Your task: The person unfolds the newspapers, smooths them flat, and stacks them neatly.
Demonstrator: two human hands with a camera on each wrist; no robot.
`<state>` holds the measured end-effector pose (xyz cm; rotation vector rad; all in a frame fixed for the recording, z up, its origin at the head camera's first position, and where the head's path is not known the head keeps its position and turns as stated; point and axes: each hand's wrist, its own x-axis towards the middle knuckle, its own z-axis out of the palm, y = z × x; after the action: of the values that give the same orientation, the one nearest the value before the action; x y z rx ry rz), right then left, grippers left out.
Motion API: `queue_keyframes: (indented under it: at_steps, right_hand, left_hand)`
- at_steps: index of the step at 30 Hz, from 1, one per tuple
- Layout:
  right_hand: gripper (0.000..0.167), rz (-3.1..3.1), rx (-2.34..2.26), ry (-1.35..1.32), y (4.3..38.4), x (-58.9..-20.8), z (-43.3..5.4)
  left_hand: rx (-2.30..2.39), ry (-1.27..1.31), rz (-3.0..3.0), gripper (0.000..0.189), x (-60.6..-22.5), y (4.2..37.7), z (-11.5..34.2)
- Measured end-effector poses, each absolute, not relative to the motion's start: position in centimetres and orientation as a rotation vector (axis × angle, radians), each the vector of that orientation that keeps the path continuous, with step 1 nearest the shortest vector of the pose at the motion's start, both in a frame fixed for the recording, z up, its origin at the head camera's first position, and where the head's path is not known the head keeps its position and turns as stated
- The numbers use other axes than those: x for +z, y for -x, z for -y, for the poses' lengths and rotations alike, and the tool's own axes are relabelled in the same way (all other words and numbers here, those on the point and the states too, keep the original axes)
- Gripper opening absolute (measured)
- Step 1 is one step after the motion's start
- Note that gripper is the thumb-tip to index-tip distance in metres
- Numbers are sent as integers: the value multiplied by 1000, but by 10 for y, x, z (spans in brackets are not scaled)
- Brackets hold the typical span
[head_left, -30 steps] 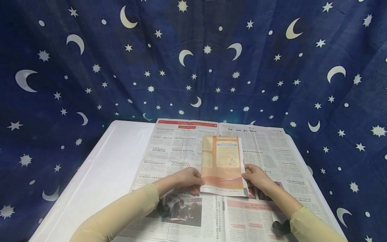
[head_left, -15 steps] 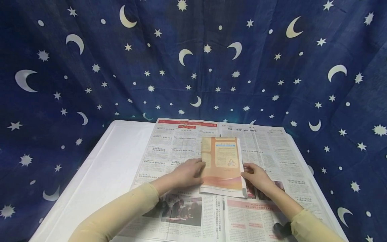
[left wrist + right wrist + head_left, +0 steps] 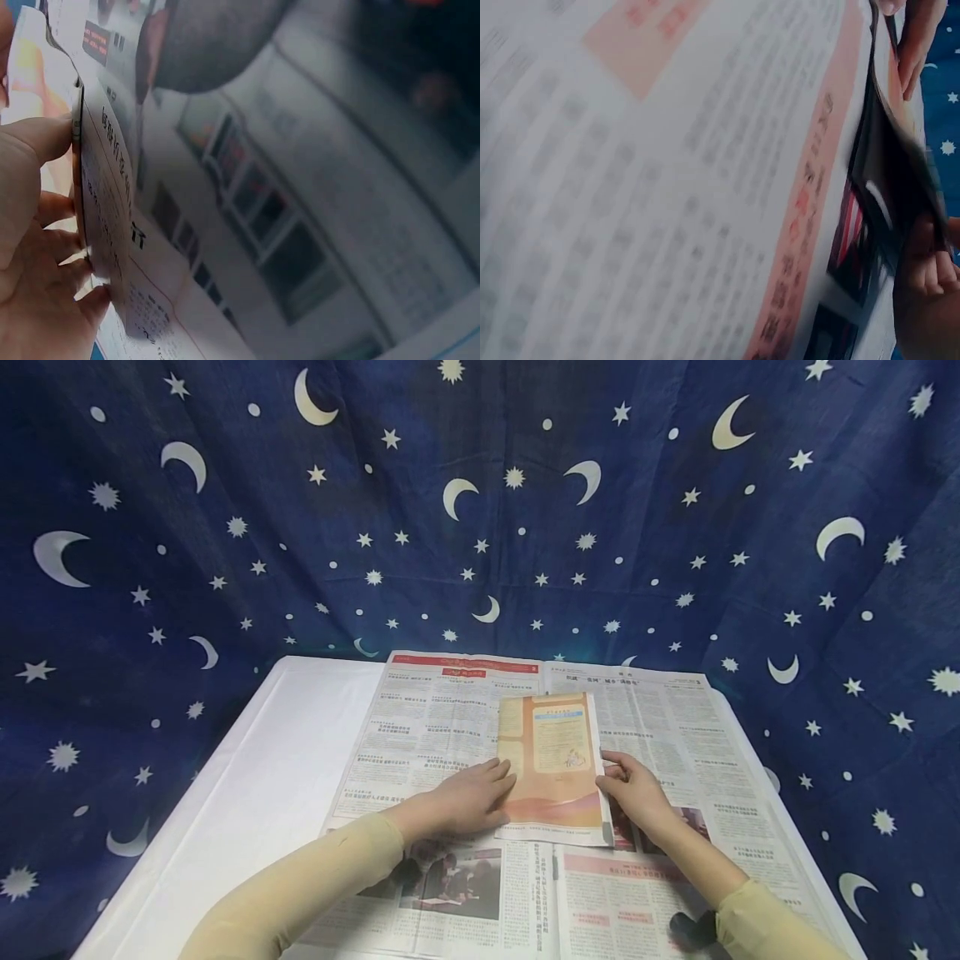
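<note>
An orange and cream printed booklet (image 3: 553, 777) lies over spread newspaper (image 3: 645, 710) in the head view, its cover text facing up. My left hand (image 3: 468, 795) rests along the booklet's left edge, fingers extended onto the cover. In the left wrist view, the thumb (image 3: 49, 139) presses that edge and the other fingertips line up along it below. At the right edge my right hand (image 3: 637, 793) pinches the booklet between thumb and fingers. The right wrist view shows this hand (image 3: 926, 292) holding a raised side, with a dark inner face visible.
The newspaper covers the middle and right of a white table (image 3: 300, 727), with a photo (image 3: 457, 885) printed near its front. Behind and around the table hangs a dark blue curtain (image 3: 420, 468) with moons and stars. A black wrist-worn item (image 3: 692, 931) sits by the right sleeve.
My left hand has shifted from the booklet's lower left corner up its left edge, fingers now spread onto the cover. My right hand keeps its pinch, slightly higher.
</note>
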<state>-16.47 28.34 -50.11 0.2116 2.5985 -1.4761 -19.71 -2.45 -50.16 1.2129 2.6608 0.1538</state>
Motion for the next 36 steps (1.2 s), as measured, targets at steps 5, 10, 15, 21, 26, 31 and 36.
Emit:
queue_keyframes:
  at_steps: [5, 10, 15, 21, 26, 31, 36]
  right_hand:
    - [64, -2379, -1725, -161, 166, -494, -278]
    - [57, -2249, -1853, -78, 169, -479, -266]
    - [60, -2105, -1955, -29, 173, -462, -243]
    - [67, -1984, -2014, 1, 178, -449, -212]
    - [72, -1860, -2086, 179, 183, -444, -190]
    - [68, -1790, -2040, 375, 187, -445, -172]
    - [67, -1853, -1904, 469, 187, -451, -164]
  left_hand:
    - [375, -1130, -2592, 65, -498, 200, 26]
    - [761, -999, -2450, 61, -486, 206, 28]
    - [1083, -839, -2291, 65, -467, 208, 29]
    - [1423, -707, -2020, 71, -447, 211, 34]
    - [1698, -541, -1762, 73, -437, 213, 47]
    - [1788, -349, -1710, 83, -430, 216, 66]
    - [1779, -298, -1772, 69, -428, 219, 84]
